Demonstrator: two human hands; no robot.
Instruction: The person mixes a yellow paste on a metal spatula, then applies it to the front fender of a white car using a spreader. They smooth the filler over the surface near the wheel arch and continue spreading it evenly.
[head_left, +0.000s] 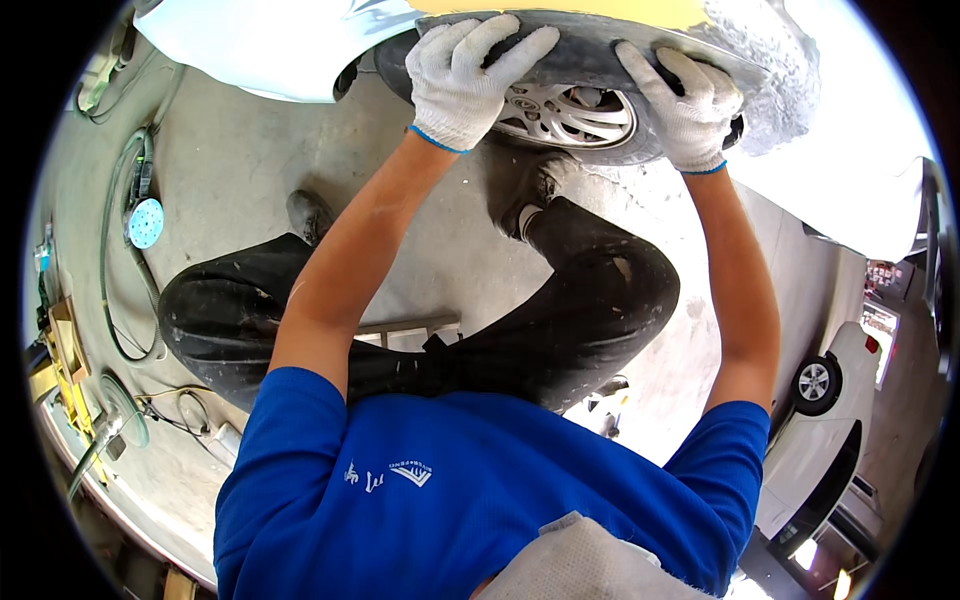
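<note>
At the top, a car's wheel arch (pixel 590 48) curves over a tyre and a silver spoked wheel (pixel 570 115). Its edge is dark grey, with a yellow patch (pixel 600 10) above and a rough, whitish-grey area (pixel 780 60) at the right. My left hand (pixel 465 80), in a white knit glove with a blue cuff, lies on the arch's left part, fingers spread. On the right part rests my right hand (pixel 690 105), gloved alike, thumb stretched out and fingers apart, somewhat bent. No tool shows in either hand; what lies under the palms is hidden.
I sit low, knees apart, my shoes near the wheel. A round sander (pixel 146 222) with a light blue disc and a hose is on the left. Beyond it are cables and a yellow stand (pixel 72 400). A white car (pixel 820 450) stands at the right.
</note>
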